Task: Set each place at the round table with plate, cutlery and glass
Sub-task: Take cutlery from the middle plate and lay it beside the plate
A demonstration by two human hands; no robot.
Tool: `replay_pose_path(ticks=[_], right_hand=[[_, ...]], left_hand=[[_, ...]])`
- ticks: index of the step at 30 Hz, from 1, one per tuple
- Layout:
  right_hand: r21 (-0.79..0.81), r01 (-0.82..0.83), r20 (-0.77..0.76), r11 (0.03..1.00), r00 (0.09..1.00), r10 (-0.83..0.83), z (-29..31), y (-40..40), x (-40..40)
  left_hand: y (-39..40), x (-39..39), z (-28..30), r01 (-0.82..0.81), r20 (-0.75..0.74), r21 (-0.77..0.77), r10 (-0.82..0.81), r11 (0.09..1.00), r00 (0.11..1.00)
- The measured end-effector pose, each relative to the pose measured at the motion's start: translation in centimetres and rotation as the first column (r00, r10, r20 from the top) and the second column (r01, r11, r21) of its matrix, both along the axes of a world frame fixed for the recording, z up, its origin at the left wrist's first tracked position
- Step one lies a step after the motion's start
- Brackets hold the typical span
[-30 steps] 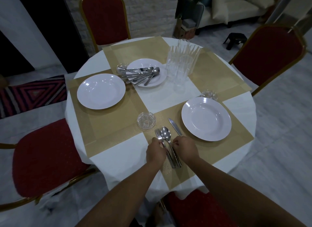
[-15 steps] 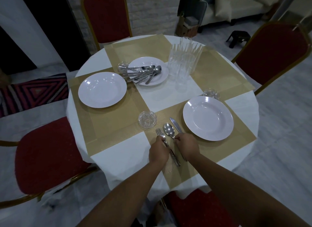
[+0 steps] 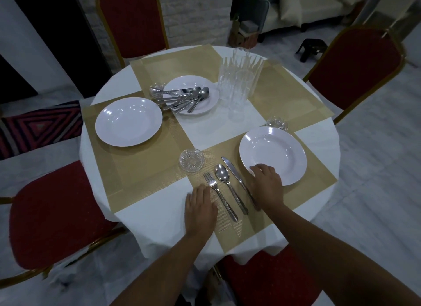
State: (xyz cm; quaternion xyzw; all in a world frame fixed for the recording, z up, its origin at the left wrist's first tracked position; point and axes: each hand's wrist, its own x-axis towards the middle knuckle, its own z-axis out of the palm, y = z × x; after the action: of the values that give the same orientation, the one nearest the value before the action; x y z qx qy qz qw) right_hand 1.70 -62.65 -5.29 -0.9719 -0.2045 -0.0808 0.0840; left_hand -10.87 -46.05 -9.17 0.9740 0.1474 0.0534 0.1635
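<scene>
On the near gold placemat (image 3: 255, 223) lie a fork (image 3: 219, 195), a spoon (image 3: 229, 184) and a knife (image 3: 237, 177), side by side, left of a white plate (image 3: 276, 150). My left hand (image 3: 200, 209) rests flat beside the fork, holding nothing. My right hand (image 3: 266, 184) lies over the knife's handle, its fingertips on the plate's near rim. A second plate (image 3: 128, 121) sits on the left mat. A third plate (image 3: 200, 87) at the back holds a pile of cutlery (image 3: 182, 98). A cluster of clear glasses (image 3: 239, 80) stands behind the centre.
Small glass dishes sit near the fork (image 3: 191, 161), behind the near plate (image 3: 276, 123) and by the cutlery pile (image 3: 157, 90). Red chairs with gold frames stand at the back (image 3: 132, 21), right (image 3: 355, 64), left (image 3: 52, 212) and just under me (image 3: 268, 280).
Both hands have let go of the fork, spoon and knife and moved apart. The left hand went left of the fork; the right hand went to the plate's rim.
</scene>
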Motion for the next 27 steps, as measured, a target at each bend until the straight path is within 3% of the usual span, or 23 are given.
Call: replay_pose_path(ticks=[6, 24, 27], right_hand=[[-0.027, 0.025, -0.111, 0.999, 0.993, -0.028, -0.6, -2.3, -0.3], [-0.032, 0.022, -0.053, 0.999, 0.998, -0.024, -2.1, -4.4, -2.3], [-0.038, 0.004, 0.030, 0.999, 1.000, -0.003, -2.0, -4.0, -2.7]], left_hand=[[0.7, -0.6, -1.5, 0.077, -0.152, 0.086, -0.064, 0.993, 0.986], [0.7, -0.7, -1.6, 0.081, -0.188, 0.031, -0.073, 0.996, 0.979], [0.8, -0.7, -1.6, 0.096, -0.181, 0.028, -0.090, 0.995, 0.979]])
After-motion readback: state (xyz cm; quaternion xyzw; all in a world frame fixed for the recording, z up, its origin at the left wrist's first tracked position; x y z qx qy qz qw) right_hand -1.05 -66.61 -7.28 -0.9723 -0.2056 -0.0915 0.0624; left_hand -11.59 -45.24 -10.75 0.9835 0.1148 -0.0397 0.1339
